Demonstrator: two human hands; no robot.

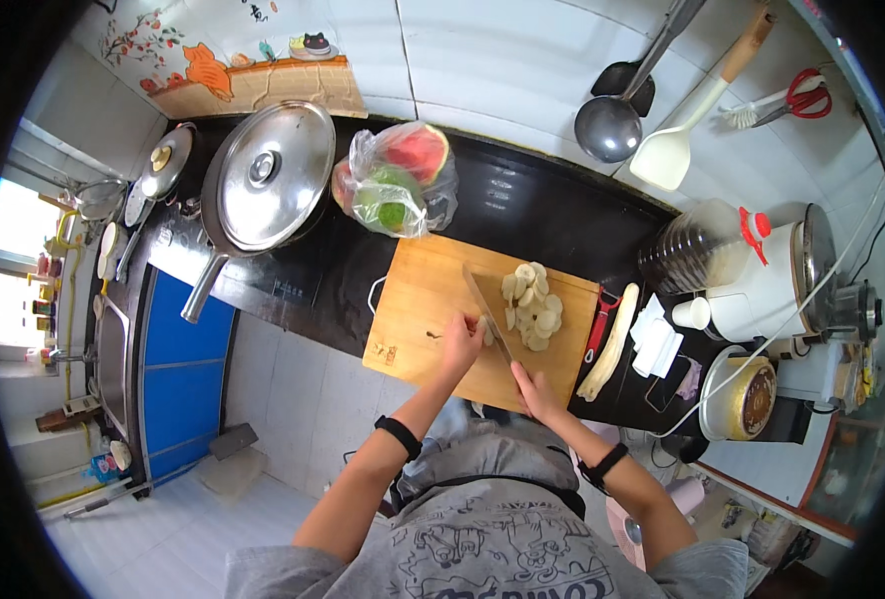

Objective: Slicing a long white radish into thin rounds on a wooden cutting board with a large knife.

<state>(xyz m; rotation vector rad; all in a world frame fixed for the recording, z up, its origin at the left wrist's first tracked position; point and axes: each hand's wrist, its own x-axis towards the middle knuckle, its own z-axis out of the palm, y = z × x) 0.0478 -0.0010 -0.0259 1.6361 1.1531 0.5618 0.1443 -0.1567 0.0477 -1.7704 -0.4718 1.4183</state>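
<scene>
A wooden cutting board (420,299) lies on the dark countertop in front of me. My right hand (536,391) grips the handle of a kitchen knife (480,294), its blade pointing away from me across the board. Close to the blade's left side, my left hand (463,343) has its fingers bent around a small pale piece of banana (487,332), mostly hidden by the fingers and the blade. Right of the knife is a loose pile of banana slices (538,311). A small dark scrap (433,335) rests on the board left of my left hand.
Beside the board's right edge lie a red-handled peeler (600,327) and a long banana peel (612,341). Folded white tissues (656,341) and a paper cup (691,314) are farther right. A bag of fruit (394,180) and a lidded pan (270,180) stand behind, its handle (204,288) jutting out.
</scene>
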